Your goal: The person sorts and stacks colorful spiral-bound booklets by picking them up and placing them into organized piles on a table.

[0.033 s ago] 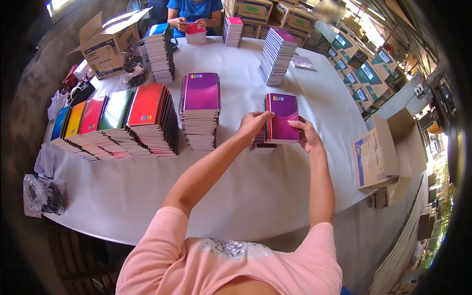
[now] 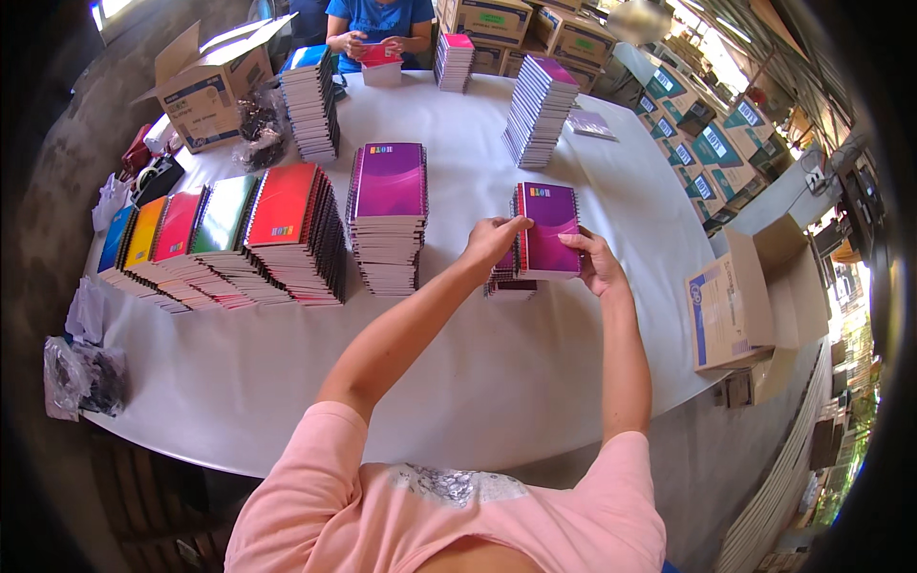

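Note:
A small bundle of spiral notebooks (image 2: 552, 227) with a purple cover on top is between my hands, right of the table's middle. My left hand (image 2: 493, 241) pinches its left side, fingertips at the cover's edge. On the opposite side my right hand (image 2: 600, 262) grips it, thumb on the cover and fingers curled below. Partly hidden under the bundle is a low pile of notebooks (image 2: 511, 288). Just left of my left hand rises a tall stack of purple notebooks (image 2: 392, 181).
Stacks of red notebooks (image 2: 284, 205), green notebooks (image 2: 223, 215) and other colours line the left. Farther back stand a purple stack (image 2: 540, 110) and a blue-topped stack (image 2: 310, 105). An open carton (image 2: 731, 310) is at the right. Across the table, a person's hands (image 2: 353, 46) hold a red notebook.

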